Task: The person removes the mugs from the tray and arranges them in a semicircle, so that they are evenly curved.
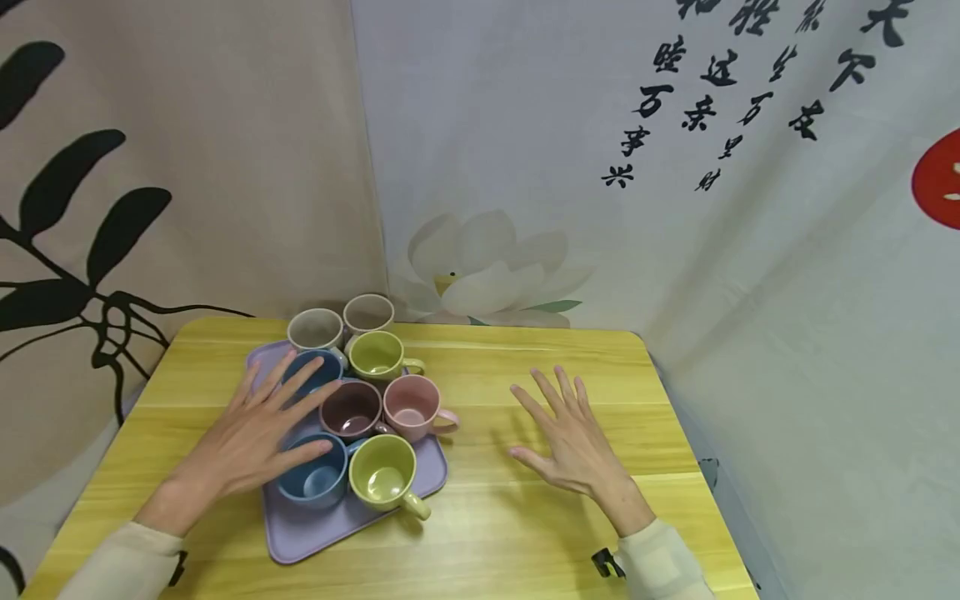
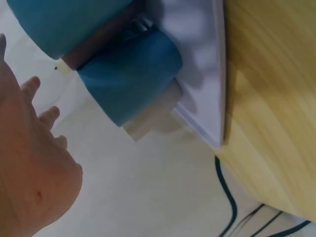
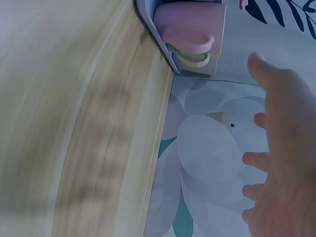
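Observation:
My left hand [image 1: 258, 433] hovers with spread fingers over the left side of a lilac tray [image 1: 300, 533] of mugs and holds nothing. Beneath it are a blue mug [image 1: 313, 471] in front and another blue mug [image 1: 315, 371] partly hidden behind the fingers. A dark purple mug [image 1: 350, 410] and a pink mug [image 1: 412, 407] stand in the middle. One yellow-green mug [image 1: 382, 472] is at the front, a second yellow-green mug [image 1: 377, 356] farther back. Two greyish mugs [image 1: 316, 330] are at the far end. My right hand [image 1: 573, 442], fingers spread, hangs above the table right of the tray, holding nothing.
The wooden table [image 1: 510, 533] extends right of the tray. A printed cloth [image 1: 510, 167] with a lotus and dark writing hangs behind it. In the left wrist view, dark cables [image 2: 228, 197] run below the table edge.

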Motion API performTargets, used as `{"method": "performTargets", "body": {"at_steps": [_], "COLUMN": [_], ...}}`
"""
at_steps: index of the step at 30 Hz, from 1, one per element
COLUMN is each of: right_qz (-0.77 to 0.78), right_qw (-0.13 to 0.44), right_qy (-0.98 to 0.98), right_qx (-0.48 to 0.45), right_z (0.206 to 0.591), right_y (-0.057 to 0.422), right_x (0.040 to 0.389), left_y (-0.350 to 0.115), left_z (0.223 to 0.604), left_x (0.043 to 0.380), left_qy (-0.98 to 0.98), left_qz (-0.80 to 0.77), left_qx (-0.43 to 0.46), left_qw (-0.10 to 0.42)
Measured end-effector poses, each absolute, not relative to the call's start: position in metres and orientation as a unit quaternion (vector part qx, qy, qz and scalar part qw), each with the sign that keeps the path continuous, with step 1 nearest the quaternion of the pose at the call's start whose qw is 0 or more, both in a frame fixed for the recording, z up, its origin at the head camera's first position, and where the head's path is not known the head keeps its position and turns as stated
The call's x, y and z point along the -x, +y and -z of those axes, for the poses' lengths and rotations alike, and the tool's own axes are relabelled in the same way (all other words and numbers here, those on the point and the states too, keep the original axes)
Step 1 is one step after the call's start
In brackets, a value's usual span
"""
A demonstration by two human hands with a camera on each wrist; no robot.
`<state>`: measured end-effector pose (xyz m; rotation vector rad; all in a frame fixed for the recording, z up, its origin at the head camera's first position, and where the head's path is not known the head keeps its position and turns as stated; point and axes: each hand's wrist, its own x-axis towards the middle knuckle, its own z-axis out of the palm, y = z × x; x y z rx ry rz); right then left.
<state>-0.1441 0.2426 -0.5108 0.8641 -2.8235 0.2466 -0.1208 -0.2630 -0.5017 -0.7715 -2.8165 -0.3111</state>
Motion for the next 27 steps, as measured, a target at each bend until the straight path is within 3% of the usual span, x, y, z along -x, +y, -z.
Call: {"method": "performTargets", "body": {"at_steps": [19,27], "right_qz": [-0.124,-0.162], "right_qw": [0.115,0.085], "right_qy": [-0.934,-0.932], "right_qx": [-0.316,-0.313], "right_z": [0.522,0.526], "right_y": [0.218,0.203], "right_x": [0.147,0.145], "left_y": [-0.301,-0.323], "left_z": [0.515,0.53], "left_x": [0.11,0.112], "left_qy": [-0.967,-0.967], "left_qz": [0.143,0.168], "left_qx": [0.187,0.167], "left_qw": [0.095,0.095]}}
